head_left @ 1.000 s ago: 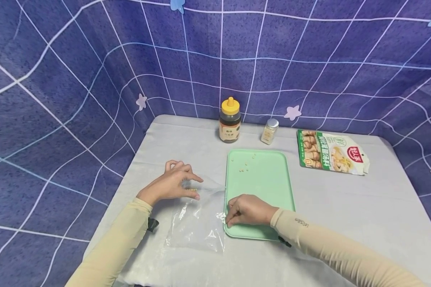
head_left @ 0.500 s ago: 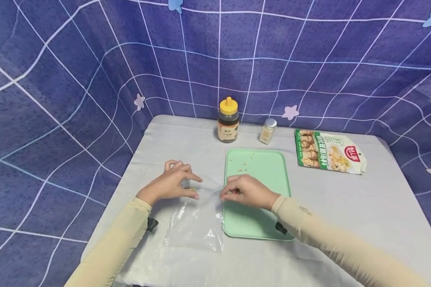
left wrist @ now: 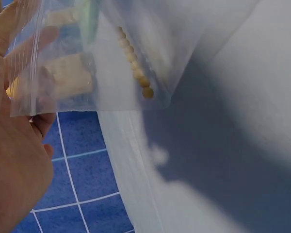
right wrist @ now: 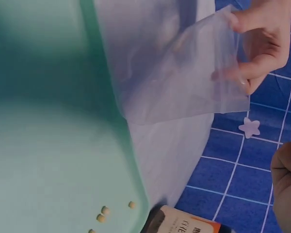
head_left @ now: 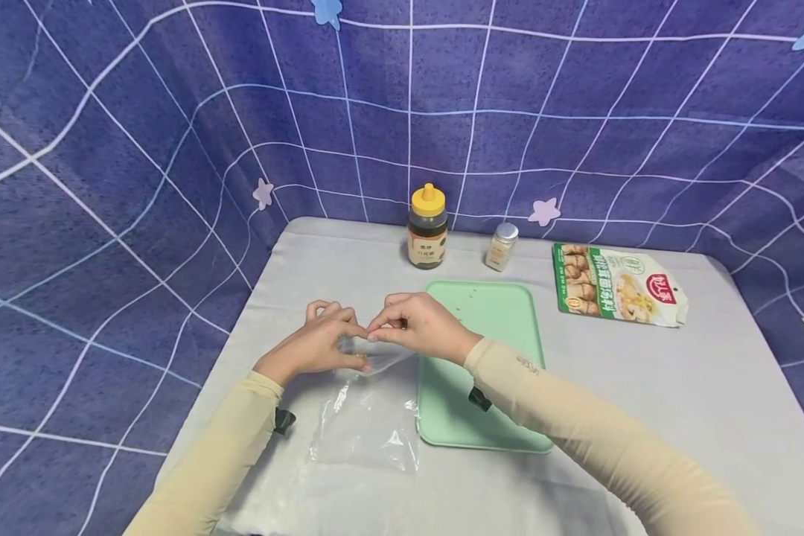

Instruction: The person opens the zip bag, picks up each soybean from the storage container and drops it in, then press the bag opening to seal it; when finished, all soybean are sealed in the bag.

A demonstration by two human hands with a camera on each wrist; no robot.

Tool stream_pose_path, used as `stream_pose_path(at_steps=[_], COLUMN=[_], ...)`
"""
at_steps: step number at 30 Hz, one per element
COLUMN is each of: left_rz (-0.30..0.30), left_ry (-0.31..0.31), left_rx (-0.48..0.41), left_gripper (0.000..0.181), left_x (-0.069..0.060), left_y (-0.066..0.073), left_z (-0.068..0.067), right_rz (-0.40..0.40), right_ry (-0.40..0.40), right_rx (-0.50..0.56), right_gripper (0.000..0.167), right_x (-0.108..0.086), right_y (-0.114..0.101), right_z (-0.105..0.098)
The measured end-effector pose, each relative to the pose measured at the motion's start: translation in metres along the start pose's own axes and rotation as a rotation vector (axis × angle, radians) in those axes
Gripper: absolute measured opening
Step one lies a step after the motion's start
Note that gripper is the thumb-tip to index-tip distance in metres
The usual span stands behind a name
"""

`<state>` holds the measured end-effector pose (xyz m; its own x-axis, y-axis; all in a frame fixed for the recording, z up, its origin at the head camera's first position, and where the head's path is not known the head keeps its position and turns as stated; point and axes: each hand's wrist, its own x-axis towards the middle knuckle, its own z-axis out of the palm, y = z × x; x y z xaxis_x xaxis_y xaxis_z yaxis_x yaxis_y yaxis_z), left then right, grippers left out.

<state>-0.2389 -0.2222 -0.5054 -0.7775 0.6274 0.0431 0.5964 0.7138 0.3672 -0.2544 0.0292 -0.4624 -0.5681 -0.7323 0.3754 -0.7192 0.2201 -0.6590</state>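
Observation:
A clear zip-lock bag (head_left: 368, 432) lies at the left of the table. My left hand (head_left: 318, 342) holds its mouth raised, thumb and index finger apart across it. Through the plastic in the left wrist view, a row of round yellow soybeans (left wrist: 136, 65) rests in a fold. My right hand (head_left: 423, 324) is at the bag's mouth, thumb and index fingertips pinched together close to my left index finger. What they pinch seems to be a single soybean, too small and covered to see clearly. Several loose soybeans (right wrist: 101, 218) lie on the pale green tray (head_left: 485, 428).
Behind the tray stand a honey bottle (head_left: 427, 231) with a yellow cap and a small silver-lidded jar (head_left: 502, 247). A green and white food packet (head_left: 616, 286) lies at the right. A blue patterned cloth (head_left: 476, 97) hangs behind the grey-covered table.
My right hand has risen from the tray's near left corner, moving away and leftward to the bag's mouth, fingertips still pinched. My left hand keeps its place on the bag.

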Motion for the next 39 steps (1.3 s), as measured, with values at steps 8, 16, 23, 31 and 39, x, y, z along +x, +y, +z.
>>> stream_pose_path(at_steps=[8,16,23,31,39], left_rz=[-0.011,-0.008,-0.005,0.003,0.000], left_ry=[-0.009,-0.016,-0.023,-0.014,-0.034], left_rx=[-0.005,-0.007,-0.020,-0.024,-0.030], left_gripper=[0.055,0.056,0.054,0.052,0.055], left_x=[0.001,0.001,0.003,0.005,0.007], left_y=[-0.001,0.000,0.002,0.002,0.000], left_z=[0.000,0.001,0.002,0.002,0.005], right_rz=[0.000,0.017,0.030,0.109,0.280], right_ry=[-0.005,-0.005,0.022,0.123,0.204], right_rx=[0.011,0.026,0.048,0.038,0.001], right_gripper=[0.009,0.010,0.009,0.010,0.010], right_x=[-0.003,-0.003,-0.009,-0.016,-0.039], right_y=[0.006,0.006,0.012,0.034,0.083], right_z=[0.002,0.000,-0.010,-0.038,-0.054])
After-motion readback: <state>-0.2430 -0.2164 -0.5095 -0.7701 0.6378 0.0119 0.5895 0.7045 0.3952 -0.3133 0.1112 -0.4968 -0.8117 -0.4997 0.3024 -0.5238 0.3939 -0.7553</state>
